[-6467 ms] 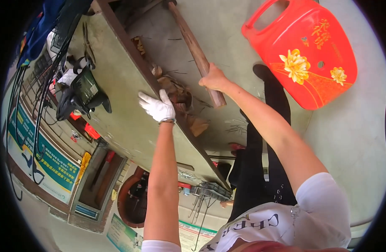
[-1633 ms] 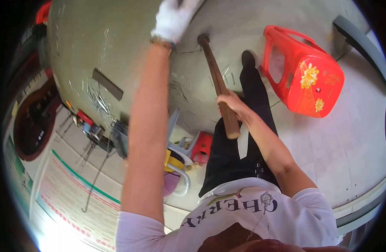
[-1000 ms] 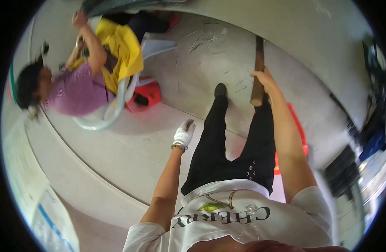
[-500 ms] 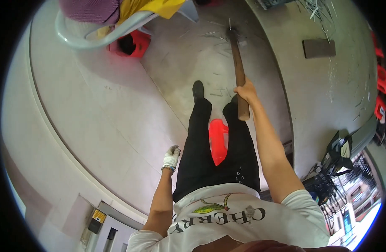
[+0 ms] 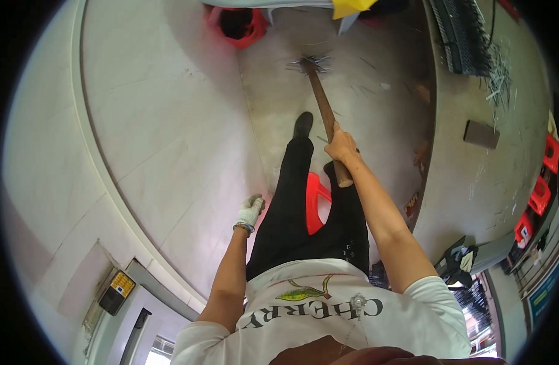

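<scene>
My right hand (image 5: 341,145), bare, is wrapped round a long brown wooden stick (image 5: 324,103) near its thicker end. The stick slants away from me toward the floor. Thin metal strips (image 5: 318,62) bunch around its dark far tip, just beyond my foot; whether they cling to it or lie under it I cannot tell. My left hand (image 5: 251,210), in a white glove, hangs beside my left thigh with its fingers curled in. Nothing shows in it, and it touches no object.
A red stool (image 5: 314,204) shows between my legs. Ahead left is a red container (image 5: 255,27) with something dark inside. Along the right runs a worktable (image 5: 453,194) bearing a dark block (image 5: 481,134), a black rack (image 5: 459,36) and loose metal strips. Red stools (image 5: 539,194) stand beyond it.
My right hand and the stick have shifted left, and its tip now sits among a bunch of metal strips. My view has turned, showing more of the worktable. The left hand stays by my thigh.
</scene>
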Demonstrator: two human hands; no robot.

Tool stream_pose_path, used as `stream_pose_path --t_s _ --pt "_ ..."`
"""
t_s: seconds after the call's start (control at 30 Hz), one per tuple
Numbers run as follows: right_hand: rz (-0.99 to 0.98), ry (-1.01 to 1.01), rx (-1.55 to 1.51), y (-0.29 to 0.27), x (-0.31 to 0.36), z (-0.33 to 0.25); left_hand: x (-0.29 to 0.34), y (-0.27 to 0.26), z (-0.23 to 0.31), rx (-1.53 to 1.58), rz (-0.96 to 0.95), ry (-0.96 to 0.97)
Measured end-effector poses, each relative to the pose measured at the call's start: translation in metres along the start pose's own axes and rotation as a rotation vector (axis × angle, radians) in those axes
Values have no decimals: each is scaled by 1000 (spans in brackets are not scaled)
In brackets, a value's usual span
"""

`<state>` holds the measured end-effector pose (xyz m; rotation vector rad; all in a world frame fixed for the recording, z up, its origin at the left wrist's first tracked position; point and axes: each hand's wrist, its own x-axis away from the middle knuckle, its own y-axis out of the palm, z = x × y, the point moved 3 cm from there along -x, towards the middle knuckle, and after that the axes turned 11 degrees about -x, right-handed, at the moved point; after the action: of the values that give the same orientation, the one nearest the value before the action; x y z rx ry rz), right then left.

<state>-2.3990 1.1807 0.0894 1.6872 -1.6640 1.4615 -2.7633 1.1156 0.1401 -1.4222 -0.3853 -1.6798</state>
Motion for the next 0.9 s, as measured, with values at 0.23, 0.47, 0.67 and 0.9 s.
stream_pose_path --t_s 0.23,0.47,0.67,0.9 --pt "-86 -44 65 46 -14 -53 -1 -17 -17 -39 -44 -56" --pt "-119 101 -55 67 13 -4 -7 -39 -15 10 -39 27" --pt "49 254 -304 81 83 60 -21 -38 7 -91 -81 23" --pt "72 520 -319 102 167 126 -44 -33 56 -306 -139 82"
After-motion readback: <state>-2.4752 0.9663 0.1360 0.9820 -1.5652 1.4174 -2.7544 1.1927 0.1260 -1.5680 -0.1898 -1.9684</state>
